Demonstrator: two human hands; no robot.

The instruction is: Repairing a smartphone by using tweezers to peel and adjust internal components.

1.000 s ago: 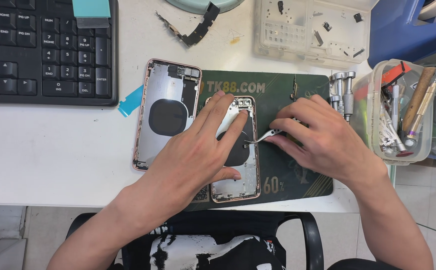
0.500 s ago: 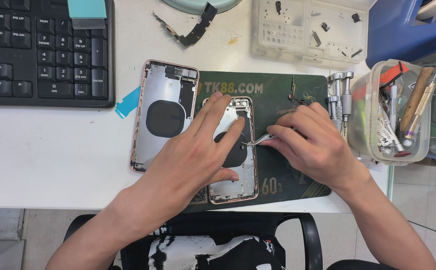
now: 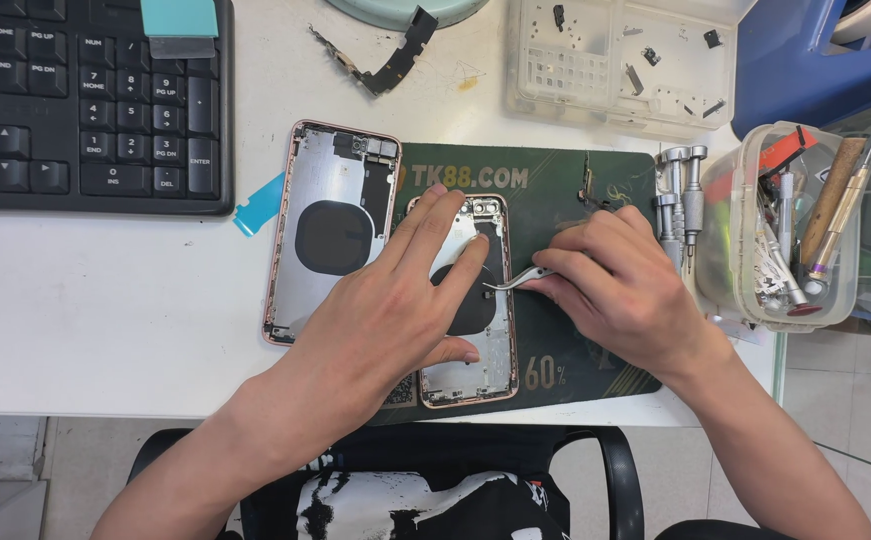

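Head view, left hand: my left hand (image 3: 395, 300) lies flat, palm down, across the opened phone housing (image 3: 470, 340), fingers spread and extended rather than curled round anything; I judge that it presses the frame down so that it cannot slide under the tool.
Head view, right hand: my right hand (image 3: 620, 285) has its fingers closed in a pinch on the metal tweezers (image 3: 515, 281), whose tips point left toward the middle of the housing; I judge that the heel of the hand rests on the mat for steadiness.
Housing, place: it lies on the left part of the dark green work mat (image 3: 575, 190), near the table's near edge, between my two hands.
Housing, look: silver inner face, rose-gold rim, a black round patch in the middle, largely hidden by my left hand.
Second housing: a similar shell (image 3: 330, 230) lies just left of it, half off the mat, untouched.
Far left: black keyboard (image 3: 75, 100).
Far right: clear tool tub (image 3: 785, 230) with screwdrivers (image 3: 680, 195) just beside it, within reach of the right hand.
Far middle: clear parts tray (image 3: 615, 60) holding small dark pieces.
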